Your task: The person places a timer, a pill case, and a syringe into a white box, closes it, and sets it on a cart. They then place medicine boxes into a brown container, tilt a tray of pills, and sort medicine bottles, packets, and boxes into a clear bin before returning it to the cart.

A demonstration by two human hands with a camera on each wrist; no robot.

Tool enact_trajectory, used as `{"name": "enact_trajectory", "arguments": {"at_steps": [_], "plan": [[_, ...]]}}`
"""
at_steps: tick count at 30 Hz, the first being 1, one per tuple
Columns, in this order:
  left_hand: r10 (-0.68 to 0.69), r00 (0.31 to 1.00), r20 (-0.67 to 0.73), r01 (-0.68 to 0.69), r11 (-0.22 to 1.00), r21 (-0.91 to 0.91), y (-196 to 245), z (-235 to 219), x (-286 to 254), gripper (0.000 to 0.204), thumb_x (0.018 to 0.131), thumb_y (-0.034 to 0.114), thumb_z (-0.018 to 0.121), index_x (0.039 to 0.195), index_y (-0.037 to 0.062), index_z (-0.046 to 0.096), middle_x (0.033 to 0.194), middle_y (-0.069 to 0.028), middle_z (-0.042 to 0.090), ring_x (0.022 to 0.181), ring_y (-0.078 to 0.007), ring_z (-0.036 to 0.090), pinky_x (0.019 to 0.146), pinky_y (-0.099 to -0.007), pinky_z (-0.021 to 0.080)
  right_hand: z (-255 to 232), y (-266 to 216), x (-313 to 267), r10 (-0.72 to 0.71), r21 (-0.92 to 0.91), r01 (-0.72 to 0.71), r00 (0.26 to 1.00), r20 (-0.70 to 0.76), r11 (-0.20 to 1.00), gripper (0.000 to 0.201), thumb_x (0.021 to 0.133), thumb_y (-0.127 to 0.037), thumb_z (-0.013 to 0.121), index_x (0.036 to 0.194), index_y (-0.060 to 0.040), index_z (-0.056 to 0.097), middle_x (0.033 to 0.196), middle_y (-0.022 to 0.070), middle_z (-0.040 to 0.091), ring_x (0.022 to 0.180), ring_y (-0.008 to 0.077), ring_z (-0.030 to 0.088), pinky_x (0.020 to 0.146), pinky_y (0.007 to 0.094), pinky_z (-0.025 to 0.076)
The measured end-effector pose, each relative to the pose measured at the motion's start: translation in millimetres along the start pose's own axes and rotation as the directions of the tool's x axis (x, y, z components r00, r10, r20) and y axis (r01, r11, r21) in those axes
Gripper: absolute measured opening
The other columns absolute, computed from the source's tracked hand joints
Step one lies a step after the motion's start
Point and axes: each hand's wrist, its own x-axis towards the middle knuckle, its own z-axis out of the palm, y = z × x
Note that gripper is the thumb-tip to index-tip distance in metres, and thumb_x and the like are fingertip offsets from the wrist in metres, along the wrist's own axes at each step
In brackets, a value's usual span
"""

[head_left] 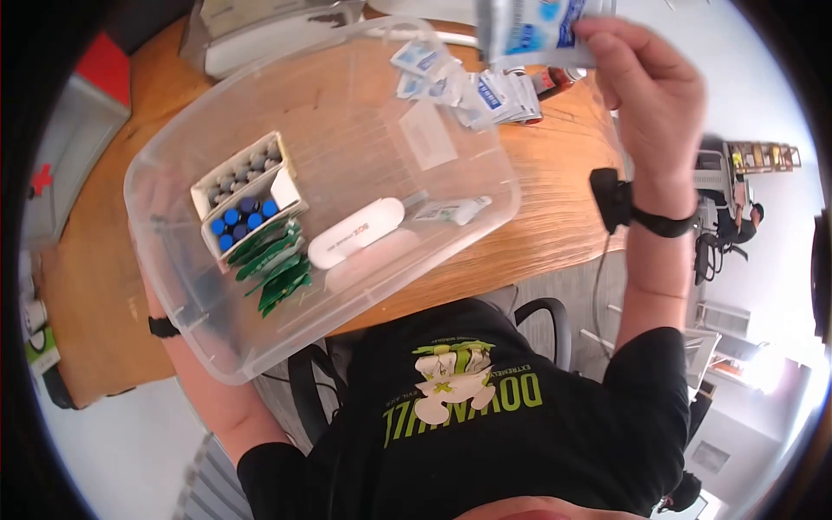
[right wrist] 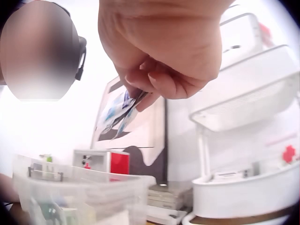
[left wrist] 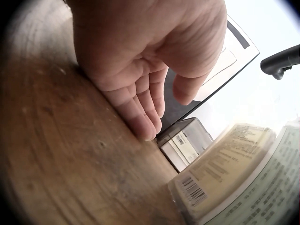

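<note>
My right hand (head_left: 654,100) is raised above the table's far right side, pinching blue-and-white sachets (head_left: 542,33) between thumb and fingers. In the right wrist view this hand (right wrist: 164,49) holds the sachets (right wrist: 115,115) above the clear bin (right wrist: 89,199). The clear bin (head_left: 355,113) stands tilted across the head view. In it lie a vial carton (head_left: 208,195), blue-capped vials (head_left: 231,217), green packets (head_left: 282,269) and a white oval case (head_left: 357,232). My left hand (left wrist: 150,51), fingers loosely extended, is at the wooden tabletop (left wrist: 70,140) beside the bin's outer side.
More sachets (head_left: 498,94) lie beyond the bin near small dark red bottles (head_left: 555,80). A red-and-white box (head_left: 95,104) stands at the left. White shelving (right wrist: 243,197) shows in the right wrist view. A person (head_left: 744,221) sits in the background at right.
</note>
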Motion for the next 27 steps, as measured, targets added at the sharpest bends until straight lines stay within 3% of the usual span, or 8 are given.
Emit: {"name": "enact_trajectory", "arguments": {"at_steps": [1, 2, 8, 13, 20, 22, 25, 27], "plan": [[-0.016, 1.000, -0.010, 0.016, 1.000, -0.003, -0.7, -0.3, 1.0, 0.037, 0.095, 0.026, 0.068, 0.124, 0.0033, 0.064, 0.117, -0.0078, 0.068, 0.108, -0.0206, 0.065, 0.091, -0.0341, 0.053, 0.4, 25.5, -8.6, 0.096, 0.134, -0.082, 0.991, -0.096, 0.988, 0.016, 0.098, -0.008, 0.068, 0.108, 0.0029, 0.075, 0.075, -0.0040, 0.064, 0.060, 0.0003, 0.044, 0.053, 0.0160, 0.034], [-0.031, 0.999, -0.015, 0.031, 1.000, 0.001, -0.3, 0.7, 1.9, 0.037, 0.095, 0.026, 0.068, 0.124, 0.0033, 0.064, 0.116, -0.0079, 0.068, 0.108, -0.0206, 0.065, 0.091, -0.0341, 0.053, -3.3, 49.0, -19.2, 0.168, 0.167, -0.145, 0.976, -0.136, 0.975, 0.012, 0.095, -0.009, 0.070, 0.099, -0.0036, 0.080, 0.078, -0.0038, 0.070, 0.062, -0.0011, 0.051, 0.053, 0.0170, 0.038], [-0.103, 0.994, -0.033, 0.104, 0.993, 0.058, 6.1, 4.0, 7.0, 0.035, 0.096, 0.025, 0.067, 0.124, 0.0032, 0.065, 0.115, -0.0086, 0.068, 0.106, -0.0206, 0.066, 0.090, -0.0339, 0.053, 10.3, 126.8, -70.7, 0.438, 0.269, -0.395, 0.890, -0.124, 0.879, 0.015, 0.095, -0.014, 0.071, 0.099, -0.0027, 0.080, 0.079, -0.0028, 0.071, 0.064, 0.0004, 0.051, 0.055, 0.0193, 0.040], [-0.145, 0.987, -0.069, 0.151, 0.985, 0.084, 10.6, 1.4, 6.1, 0.034, 0.097, 0.024, 0.067, 0.124, 0.0031, 0.065, 0.114, -0.0092, 0.069, 0.105, -0.0207, 0.067, 0.089, -0.0337, 0.054, 15.3, 123.5, -58.8, 0.427, 0.118, -0.418, 0.902, -0.061, 0.901, 0.018, 0.094, -0.016, 0.070, 0.101, -0.0016, 0.078, 0.078, 0.0013, 0.070, 0.069, 0.0052, 0.056, 0.062, 0.0235, 0.046], [-0.198, 0.964, -0.177, 0.225, 0.964, 0.145, 18.9, -26.1, -18.3, 0.032, 0.098, 0.022, 0.066, 0.123, 0.0030, 0.065, 0.113, -0.0101, 0.070, 0.103, -0.0207, 0.068, 0.088, -0.0334, 0.054, 17.1, 135.2, -64.1, 0.289, 0.180, -0.300, 0.954, 0.084, 0.937, 0.018, 0.094, -0.016, 0.070, 0.100, 0.0008, 0.075, 0.079, 0.0029, 0.069, 0.072, 0.0084, 0.060, 0.067, 0.0262, 0.050], [-0.161, 0.959, -0.232, 0.244, 0.888, 0.390, 41.4, -39.6, -38.1, 0.029, 0.100, 0.019, 0.063, 0.123, 0.0015, 0.066, 0.110, -0.0109, 0.071, 0.099, -0.0183, 0.069, 0.085, -0.0299, 0.055, 12.0, 148.0, -78.2, 0.257, 0.207, -0.290, 0.951, 0.172, 0.934, 0.019, 0.094, -0.013, 0.070, 0.106, 0.0009, 0.072, 0.079, 0.0022, 0.067, 0.072, 0.0079, 0.060, 0.067, 0.0253, 0.049], [0.010, 0.958, -0.288, 0.121, 0.893, 0.434, 69.0, -87.4, -45.0, 0.030, 0.105, 0.018, 0.056, 0.126, -0.0004, 0.065, 0.109, -0.0111, 0.072, 0.099, -0.0190, 0.069, 0.086, -0.0309, 0.055, 5.5, 164.5, -87.4, 0.245, 0.202, -0.311, 0.924, 0.294, 0.929, 0.025, 0.093, -0.009, 0.070, 0.117, -0.0028, 0.067, 0.079, 0.0013, 0.064, 0.071, 0.0071, 0.057, 0.066, 0.0244, 0.048], [0.159, 0.948, -0.276, 0.018, 0.840, 0.543, 119.8, -74.0, -61.3, 0.025, 0.102, 0.013, 0.062, 0.122, -0.0007, 0.067, 0.111, -0.0102, 0.072, 0.099, -0.0170, 0.069, 0.083, -0.0283, 0.055, 5.1, 169.7, -90.5, 0.260, 0.125, -0.310, 0.915, 0.308, 0.943, 0.032, 0.092, -0.008, 0.070, 0.123, -0.0071, 0.066, 0.079, 0.0010, 0.063, 0.069, 0.0069, 0.055, 0.065, 0.0242, 0.046]]}}
